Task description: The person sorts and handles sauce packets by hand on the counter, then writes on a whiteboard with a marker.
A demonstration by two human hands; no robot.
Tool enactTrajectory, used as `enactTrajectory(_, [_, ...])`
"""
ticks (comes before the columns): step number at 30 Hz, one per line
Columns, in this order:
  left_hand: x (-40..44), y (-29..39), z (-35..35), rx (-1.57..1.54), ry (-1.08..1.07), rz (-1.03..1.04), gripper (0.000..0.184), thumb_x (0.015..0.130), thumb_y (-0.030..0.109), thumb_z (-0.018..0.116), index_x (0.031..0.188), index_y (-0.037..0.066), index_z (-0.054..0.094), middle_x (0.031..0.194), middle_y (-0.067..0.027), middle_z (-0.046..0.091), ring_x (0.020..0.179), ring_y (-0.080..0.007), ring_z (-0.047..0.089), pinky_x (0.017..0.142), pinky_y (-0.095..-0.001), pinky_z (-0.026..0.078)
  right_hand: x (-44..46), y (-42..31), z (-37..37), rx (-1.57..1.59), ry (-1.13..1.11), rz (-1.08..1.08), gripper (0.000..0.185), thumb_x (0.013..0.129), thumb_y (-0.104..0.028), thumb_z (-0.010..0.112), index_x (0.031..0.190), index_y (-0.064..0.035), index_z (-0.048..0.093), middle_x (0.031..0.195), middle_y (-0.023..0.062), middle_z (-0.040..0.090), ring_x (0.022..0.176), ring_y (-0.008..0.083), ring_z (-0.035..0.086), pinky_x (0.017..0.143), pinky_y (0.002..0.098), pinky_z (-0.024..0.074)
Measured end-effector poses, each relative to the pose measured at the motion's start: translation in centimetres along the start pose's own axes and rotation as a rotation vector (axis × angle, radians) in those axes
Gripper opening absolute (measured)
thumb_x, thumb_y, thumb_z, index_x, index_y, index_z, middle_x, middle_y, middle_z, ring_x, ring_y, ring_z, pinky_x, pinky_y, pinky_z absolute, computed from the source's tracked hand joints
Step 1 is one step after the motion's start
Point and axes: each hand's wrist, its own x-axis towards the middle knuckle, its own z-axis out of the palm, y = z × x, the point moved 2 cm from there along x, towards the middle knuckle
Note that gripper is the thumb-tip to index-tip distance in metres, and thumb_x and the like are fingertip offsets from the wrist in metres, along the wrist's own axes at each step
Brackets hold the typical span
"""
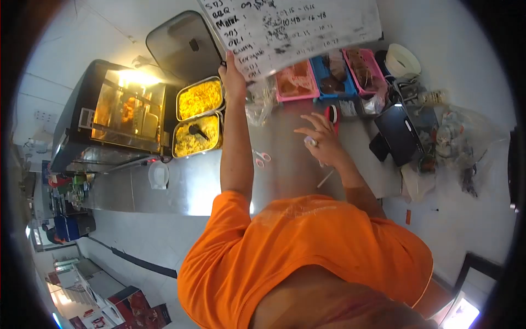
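My left hand (234, 77) is closed on the lower left edge of a whiteboard (307, 33), raised and tilted above the back of the counter. Handwritten names and times in black cover the board, with smudged patches among them. Over the steel counter, my right hand (324, 141) has some fingers stretched out. A small white and purple object (310, 141) shows in its grip, too small to name. Below that wrist is a thin white stick (326, 178). Scissors with pinkish handles (262, 158) lie between my arms, and a red-and-black object (332, 115) sits just beyond my right hand.
Two metal trays of yellow food (200, 98) stand left, beside a lit glass warming cabinet (129, 115). Pink (296, 96) and blue (316, 77) baskets line the back. A black tablet on a stand (399, 133) and plastic bags (460, 137) are right. A white container (159, 175) sits front left.
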Motion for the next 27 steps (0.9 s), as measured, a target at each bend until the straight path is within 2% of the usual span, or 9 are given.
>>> enactTrajectory(4, [4.3,-2.9,-1.2,0.127,-0.005,-0.04,0.075,0.096,0.056,0.059,0.118,-0.015,0.048,0.11,-0.021,0.063,0.097,-0.024,0.063,0.081,-0.0352,0.053,-0.9,2.3,-0.3,-0.251,-0.274,0.215,0.046,0.09,-0.027,0.06,0.135,-0.0184,0.062,0.149,0.0165,0.046,0.141,0.0366,0.037,0.115,0.0535,0.0293])
enactTrajectory(7, [4.7,-1.1,-1.2,0.085,-0.084,-0.033,0.078,0.095,0.057,0.06,0.118,-0.016,0.048,0.109,-0.0208,0.063,0.096,-0.0233,0.063,0.082,-0.0344,0.052,0.8,4.6,-4.3,-0.269,0.08,0.13,0.063,0.091,-0.032,0.058,0.15,-0.0159,0.043,0.147,0.0193,0.048,0.138,0.0364,0.043,0.115,0.054,0.029])
enactTrajectory(10, [4.9,-1.1,-1.7,0.044,-0.028,-0.022,0.061,0.097,0.046,0.061,0.115,-0.012,0.058,0.104,-0.0173,0.068,0.089,-0.0223,0.068,0.076,-0.0346,0.056,3.2,4.8,-9.2,-0.329,0.102,0.345,0.078,0.091,-0.033,0.058,0.158,-0.0135,0.023,0.143,0.0214,0.053,0.122,0.0384,0.058,0.105,0.0531,0.0427])
enactTrajectory(12, [4.6,-1.1,-1.8,0.047,0.004,-0.032,0.052,0.098,0.041,0.061,0.112,-0.009,0.064,0.1,-0.0147,0.071,0.085,-0.0222,0.071,0.073,-0.0347,0.058,5.6,7.8,-9.8,-0.467,0.124,0.389,0.082,0.09,-0.034,0.059,0.159,-0.0155,0.019,0.141,0.0219,0.054,0.111,0.0393,0.064,0.094,0.0522,0.0505])
enactTrajectory(15, [4.2,-0.6,-2.1,0.101,-0.107,-0.085,0.076,0.095,0.055,0.061,0.12,-0.015,0.049,0.109,-0.0211,0.063,0.098,-0.0236,0.063,0.082,-0.0339,0.053,8.5,9.6,-10.1,-0.552,0.374,0.374,0.084,0.09,-0.037,0.06,0.16,-0.0196,0.017,0.134,0.0225,0.059,0.097,0.0414,0.07,0.076,0.0509,0.0583])
enactTrajectory(17, [3.7,0.0,-1.8,0.073,-0.127,-0.099,0.077,0.094,0.056,0.061,0.123,-0.015,0.048,0.11,-0.0195,0.064,0.098,-0.024,0.063,0.084,-0.0354,0.052,9.8,9.6,-10.2,-0.486,0.486,0.308,0.081,0.091,-0.038,0.058,0.16,-0.0209,0.018,0.129,0.0228,0.063,0.099,0.0408,0.069,0.08,0.0511,0.0578])
enactTrajectory(22, [3.0,0.0,-1.9,0.057,-0.134,-0.134,0.074,0.094,0.056,0.061,0.121,-0.012,0.057,0.111,-0.0185,0.066,0.1,-0.0251,0.063,0.086,-0.037,0.051,11.0,3.1,-10.8,-0.37,0.295,0.315,0.08,0.094,-0.04,0.053,0.16,-0.0156,0.014,0.131,0.028,0.059,0.097,0.0445,0.068,0.082,0.0539,0.0552])
enactTrajectory(26, [-0.4,1.5,-0.4,-0.027,-0.144,-0.123,0.059,0.097,0.048,0.06,0.113,-0.008,0.063,0.103,-0.0139,0.069,0.091,-0.0209,0.064,0.078,-0.034,0.051,12.5,-3.5,-3.7,-0.347,0.044,0.065,0.09,0.093,-0.038,0.057,0.161,-0.0147,0.002,0.122,0.0289,0.063,0.093,0.0455,0.068,0.078,0.0552,0.0546])
enactTrajectory(27, [-0.9,1.5,0.1,-0.059,-0.152,-0.114,0.055,0.098,0.046,0.06,0.111,-0.007,0.065,0.1,-0.0124,0.07,0.088,-0.0195,0.065,0.076,-0.033,0.052,13.0,-4.0,-3.0,-0.274,0.112,0.131,0.093,0.092,-0.037,0.058,0.161,-0.015,0.0,0.122,0.0283,0.063,0.093,0.0451,0.068,0.079,0.0549,0.0546])
